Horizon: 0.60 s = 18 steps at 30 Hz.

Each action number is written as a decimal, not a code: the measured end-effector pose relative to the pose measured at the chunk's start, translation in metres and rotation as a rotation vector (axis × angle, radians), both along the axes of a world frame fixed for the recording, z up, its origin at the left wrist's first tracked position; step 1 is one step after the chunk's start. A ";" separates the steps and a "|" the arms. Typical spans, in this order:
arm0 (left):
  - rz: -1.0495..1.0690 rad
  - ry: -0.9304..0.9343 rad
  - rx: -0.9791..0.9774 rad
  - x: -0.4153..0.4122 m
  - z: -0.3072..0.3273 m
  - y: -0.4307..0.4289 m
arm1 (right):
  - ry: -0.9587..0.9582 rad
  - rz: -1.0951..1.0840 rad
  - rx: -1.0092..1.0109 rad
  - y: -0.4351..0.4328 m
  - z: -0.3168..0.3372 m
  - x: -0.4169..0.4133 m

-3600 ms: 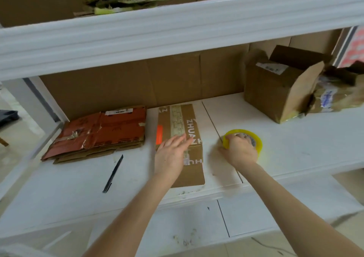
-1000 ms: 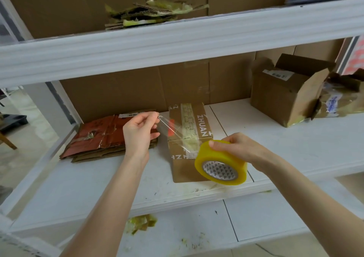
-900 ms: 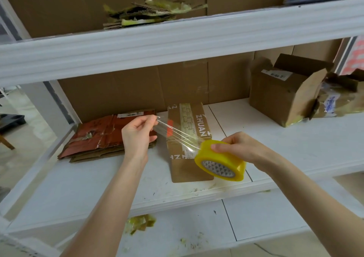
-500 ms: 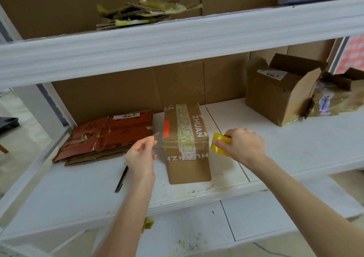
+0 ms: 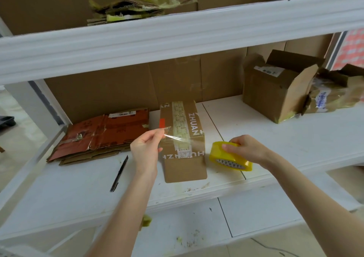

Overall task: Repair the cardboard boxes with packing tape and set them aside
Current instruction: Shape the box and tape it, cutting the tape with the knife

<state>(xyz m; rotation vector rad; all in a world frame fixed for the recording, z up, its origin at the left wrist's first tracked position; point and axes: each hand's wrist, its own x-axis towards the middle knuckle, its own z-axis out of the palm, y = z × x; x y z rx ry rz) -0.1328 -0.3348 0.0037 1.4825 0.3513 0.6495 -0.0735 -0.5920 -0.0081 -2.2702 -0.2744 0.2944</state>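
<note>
Cardboard box (image 5: 184, 138) near shelf edge (image 5: 197, 194), tape strip (image 5: 177, 138) across top

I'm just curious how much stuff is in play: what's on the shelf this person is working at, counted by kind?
Upright cardboard boxes: 2 (ZHUAN box, open box)
Crushed box: 1
Flattened cardboard pile: 1
Tape roll, tape strip pulled out: 1
Black pen-like tool: 1
Total: 6
</note>
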 end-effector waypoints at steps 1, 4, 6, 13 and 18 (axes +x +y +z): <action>-0.004 0.008 0.010 0.000 -0.001 -0.001 | 0.007 0.030 0.027 -0.005 -0.001 -0.003; -0.014 0.038 0.022 0.001 -0.005 -0.006 | 0.039 0.111 0.097 -0.020 -0.003 -0.011; -0.007 0.049 0.007 0.001 -0.008 -0.007 | 0.071 0.175 0.112 -0.022 -0.007 -0.015; 0.023 0.027 0.053 -0.001 -0.003 -0.001 | -0.075 0.119 0.049 -0.017 -0.021 -0.018; 0.101 0.039 0.013 -0.007 -0.006 0.007 | -0.260 -0.074 -0.217 0.007 -0.013 -0.012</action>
